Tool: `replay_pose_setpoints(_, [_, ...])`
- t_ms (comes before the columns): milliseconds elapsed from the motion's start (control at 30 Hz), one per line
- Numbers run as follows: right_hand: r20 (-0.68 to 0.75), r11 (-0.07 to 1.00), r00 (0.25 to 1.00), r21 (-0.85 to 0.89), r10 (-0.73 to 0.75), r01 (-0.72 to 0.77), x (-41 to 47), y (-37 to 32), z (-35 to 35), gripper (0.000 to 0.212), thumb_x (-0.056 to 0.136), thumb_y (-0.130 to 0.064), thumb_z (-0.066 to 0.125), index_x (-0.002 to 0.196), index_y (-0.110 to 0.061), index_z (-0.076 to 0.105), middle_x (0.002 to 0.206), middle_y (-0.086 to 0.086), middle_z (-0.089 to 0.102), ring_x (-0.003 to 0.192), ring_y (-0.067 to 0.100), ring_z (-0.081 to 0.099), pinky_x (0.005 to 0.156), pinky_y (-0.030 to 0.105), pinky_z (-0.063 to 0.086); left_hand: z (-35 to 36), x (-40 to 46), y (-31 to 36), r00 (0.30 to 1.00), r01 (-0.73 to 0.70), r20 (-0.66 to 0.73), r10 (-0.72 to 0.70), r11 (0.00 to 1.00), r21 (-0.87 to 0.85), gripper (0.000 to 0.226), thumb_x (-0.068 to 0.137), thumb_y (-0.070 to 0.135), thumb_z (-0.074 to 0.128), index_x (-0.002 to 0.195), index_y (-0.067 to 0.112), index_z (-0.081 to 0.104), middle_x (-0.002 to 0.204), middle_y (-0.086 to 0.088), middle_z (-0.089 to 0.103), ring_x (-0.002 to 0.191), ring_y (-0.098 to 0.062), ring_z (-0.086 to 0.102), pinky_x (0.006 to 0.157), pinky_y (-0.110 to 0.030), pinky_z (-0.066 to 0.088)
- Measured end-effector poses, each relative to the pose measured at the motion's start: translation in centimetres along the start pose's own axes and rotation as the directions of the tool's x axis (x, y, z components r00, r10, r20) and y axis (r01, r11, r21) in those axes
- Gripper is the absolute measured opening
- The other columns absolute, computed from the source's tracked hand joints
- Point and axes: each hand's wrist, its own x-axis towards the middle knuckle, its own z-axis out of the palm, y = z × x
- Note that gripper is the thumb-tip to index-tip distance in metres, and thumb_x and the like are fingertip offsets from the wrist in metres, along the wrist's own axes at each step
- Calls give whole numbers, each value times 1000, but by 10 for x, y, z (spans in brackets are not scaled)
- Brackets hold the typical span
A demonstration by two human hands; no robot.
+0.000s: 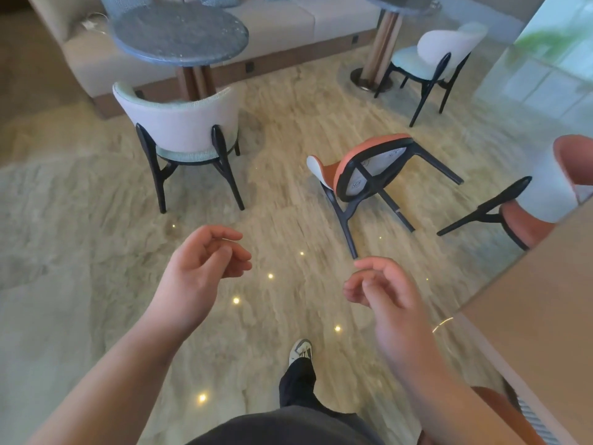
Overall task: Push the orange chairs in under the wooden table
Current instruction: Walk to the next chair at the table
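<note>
One orange chair [369, 170] lies tipped over on the marble floor ahead, its black legs and seat underside facing me. A second orange chair [545, 194] stands at the right, its seat partly hidden behind the wooden table [529, 316], whose edge runs along the right side. A strip of a third orange seat [500, 409] shows at the bottom right beside the table. My left hand [205, 264] and my right hand [378, 287] hang in the air in front of me with loosely curled fingers, holding nothing, well short of the fallen chair.
A pale green chair [179, 130] stands tucked at a round grey table [179, 35] at the left back. Another pale chair [436, 59] stands at the right back by a second table's pedestal [382, 43]. A beige sofa [288, 17] lines the far wall. My foot [300, 350] steps forward.
</note>
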Motion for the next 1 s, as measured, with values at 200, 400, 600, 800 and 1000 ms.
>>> replay_pose_setpoints(200, [26, 999, 1000, -35, -10, 11, 101, -1, -15, 32, 101, 4, 47, 106, -19, 68, 88, 6, 74, 86, 21, 73, 85, 30, 60, 29, 93, 9, 999, 0, -40, 0, 1000, 3, 25, 92, 17, 49, 97, 26, 71, 89, -9, 77, 82, -26, 76, 75, -30, 61])
replay_pose_setpoints(400, [73, 997, 997, -76, 15, -9, 201, -1, -18, 31, 102, 0, 47, 104, -23, 67, 88, 4, 74, 87, 19, 72, 87, 34, 60, 64, 174, 16, 999, -4, -53, 5, 1000, 21, 25, 92, 17, 49, 99, 25, 71, 89, -7, 77, 83, -25, 76, 77, -32, 62])
replay_pose_setpoints(600, [83, 996, 996, -92, 16, -9, 269, -7, -3, 32, 101, -6, 48, 104, -31, 68, 90, 2, 74, 90, 18, 73, 91, 41, 58, 69, 238, 20, 1000, -7, -12, 8, 999, 38, 25, 94, 17, 48, 100, 28, 70, 91, -7, 77, 84, -24, 76, 76, -30, 61])
replay_pose_setpoints(800, [64, 990, 997, -141, 38, -29, 331, -11, 23, 33, 101, -2, 48, 104, -28, 67, 90, 0, 74, 89, 16, 73, 84, 27, 59, 49, 317, 11, 1000, -15, 0, 15, 999, 37, 27, 94, 18, 49, 98, 34, 71, 91, -6, 77, 84, -25, 76, 76, -30, 61])
replay_pose_setpoints(1000, [-11, 986, 996, -144, 87, -88, 408, -30, 77, 28, 101, -4, 49, 102, -25, 67, 87, -3, 74, 86, 11, 71, 79, 13, 53, 15, 423, 8, 1000, 11, 25, -12, 1000, 26, 24, 93, 18, 49, 100, 28, 70, 89, -7, 77, 82, -25, 76, 75, -30, 61])
